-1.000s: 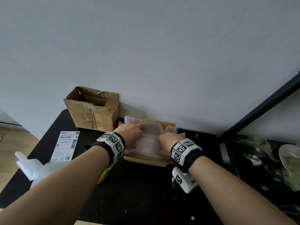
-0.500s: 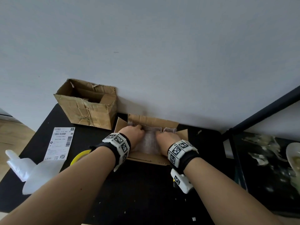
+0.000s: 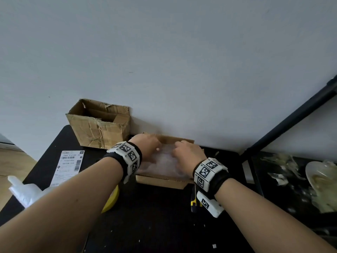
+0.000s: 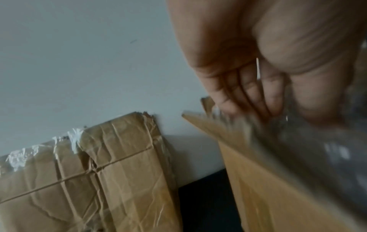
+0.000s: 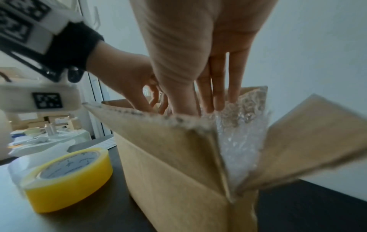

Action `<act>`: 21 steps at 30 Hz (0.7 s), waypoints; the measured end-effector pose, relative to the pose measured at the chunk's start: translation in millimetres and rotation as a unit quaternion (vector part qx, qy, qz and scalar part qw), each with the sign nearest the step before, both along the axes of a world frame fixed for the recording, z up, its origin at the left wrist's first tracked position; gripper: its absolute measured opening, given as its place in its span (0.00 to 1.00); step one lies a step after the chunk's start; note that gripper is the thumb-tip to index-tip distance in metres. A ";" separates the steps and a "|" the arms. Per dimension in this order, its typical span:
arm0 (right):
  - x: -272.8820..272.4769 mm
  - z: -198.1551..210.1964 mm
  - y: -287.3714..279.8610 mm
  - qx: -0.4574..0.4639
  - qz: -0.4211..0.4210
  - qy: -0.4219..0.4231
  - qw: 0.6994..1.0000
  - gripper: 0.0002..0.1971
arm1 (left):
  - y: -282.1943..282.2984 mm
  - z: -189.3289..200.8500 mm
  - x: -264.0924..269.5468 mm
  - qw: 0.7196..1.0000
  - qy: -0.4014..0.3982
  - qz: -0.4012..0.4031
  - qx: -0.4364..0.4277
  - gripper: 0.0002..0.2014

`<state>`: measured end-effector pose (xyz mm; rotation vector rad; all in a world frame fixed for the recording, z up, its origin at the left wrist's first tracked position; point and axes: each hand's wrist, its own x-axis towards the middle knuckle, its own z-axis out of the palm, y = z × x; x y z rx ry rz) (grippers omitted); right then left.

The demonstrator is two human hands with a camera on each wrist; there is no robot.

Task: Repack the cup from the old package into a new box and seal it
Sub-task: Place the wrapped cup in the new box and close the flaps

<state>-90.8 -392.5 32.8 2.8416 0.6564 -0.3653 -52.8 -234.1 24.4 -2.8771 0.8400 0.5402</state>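
The new cardboard box (image 3: 162, 180) stands open against the wall with bubble wrap (image 3: 163, 162) filling it. No cup shows; the wrap hides whatever it holds. My left hand (image 3: 148, 146) presses the wrap's left side, fingers (image 4: 248, 92) straight and close together. My right hand (image 3: 186, 152) pushes down on the right side, with straight fingers (image 5: 218, 87) reaching into the box (image 5: 178, 172) beside the wrap (image 5: 238, 133). The crumpled old box (image 3: 98, 128) sits open to the left, apart from both hands.
A yellow tape roll (image 5: 67, 177) lies left of the new box, partly under my left forearm. A yellow-and-black knife (image 3: 193, 199) lies under my right wrist. A shipping label (image 3: 69, 165) and white plastic bag (image 3: 23, 192) lie at far left. A black pole (image 3: 291, 117) slants at right.
The bubble wrap stood puffed above the box a second ago and now sits lower inside it. Both hands have followed it down and moved closer together.
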 end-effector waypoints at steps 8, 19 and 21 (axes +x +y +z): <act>-0.5 -6.9 -7.3 -0.060 -0.073 0.093 0.991 0.16 | 6.3 0.8 -1.0 0.994 0.059 -0.006 0.088 0.33; 20.0 -48.9 0.5 -0.030 -0.104 0.135 0.985 0.23 | -1.3 -36.4 0.6 0.998 0.029 0.001 0.060 0.18; 25.7 -53.4 1.5 -0.017 -0.111 0.146 0.983 0.24 | -1.7 -38.9 3.1 0.998 0.025 -0.005 0.063 0.18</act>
